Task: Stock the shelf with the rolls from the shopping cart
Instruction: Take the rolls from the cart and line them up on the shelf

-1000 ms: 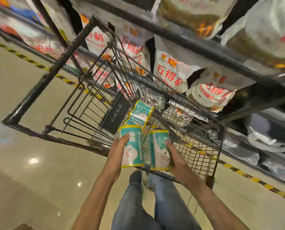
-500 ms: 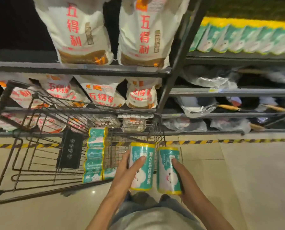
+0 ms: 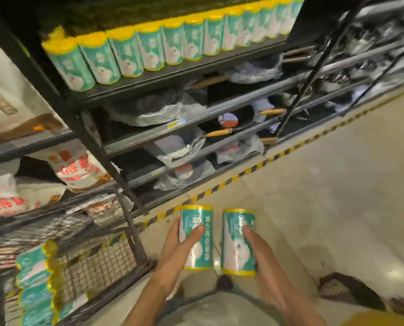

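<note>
A: What's in hand?

B: The left hand (image 3: 176, 250) curls round one roll (image 3: 197, 236), the right hand (image 3: 261, 252) round a second roll (image 3: 237, 243); both upright, held mid-body. Probably light and soft under slick wrap, so grip the sides gently.

A: The rest?

B: More sit in the cart (image 3: 97, 262), blurred. Beyond, a glossy floor (image 3: 325, 184), then the shelf (image 3: 172, 77) with its row of rolls (image 3: 163, 47).

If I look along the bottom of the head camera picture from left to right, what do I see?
Teal-and-yellow packs of rolls in the wire shopping cart → left hand holding a teal roll → teal roll held by the right hand.
</note>
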